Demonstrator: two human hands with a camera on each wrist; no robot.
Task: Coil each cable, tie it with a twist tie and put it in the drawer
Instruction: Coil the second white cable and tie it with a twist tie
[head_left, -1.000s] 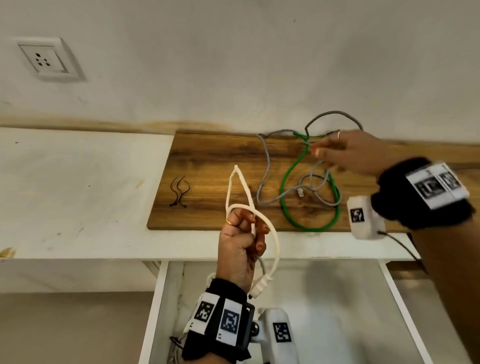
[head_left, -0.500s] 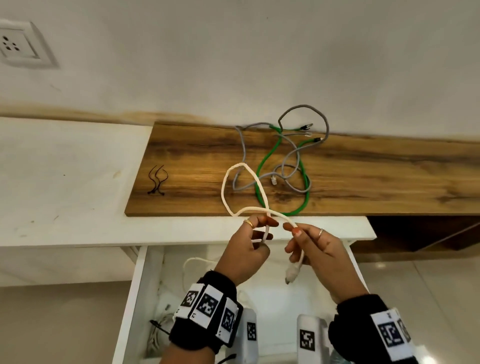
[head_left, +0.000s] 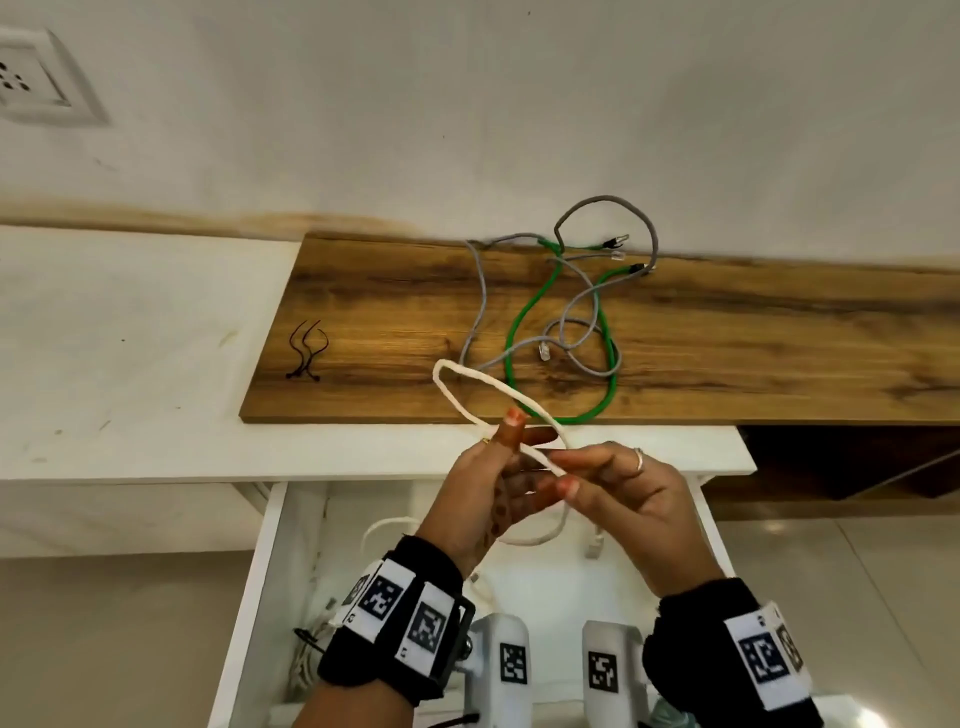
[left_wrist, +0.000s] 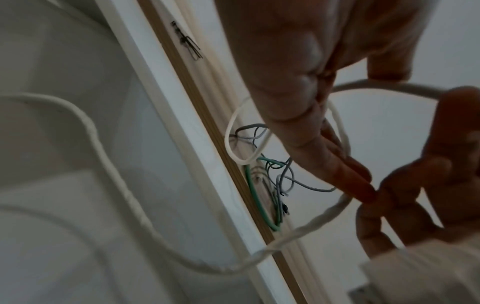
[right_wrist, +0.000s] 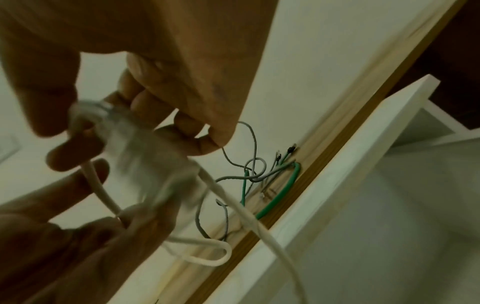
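A pale wall with a socket at its upper left backs a white counter, and a wood board lies on the counter against the wall. On the board a green cable and a grey cable lie tangled together, their plugs near the wall, and two black ties lie close together near the board's left end, well apart from the tangle. Below the counter edge a white drawer stands pulled out, with pale cable lying in its left part. Above the drawer both hands hold a white cable: the left hand pinches it with thumb up, one loop rising from the fingers over the board's front edge, and the right hand pinches the strand just beside the left fingertips. Another loop hangs below the hands into the drawer. The right wrist view shows the cable's blurred plug beside the right fingers.
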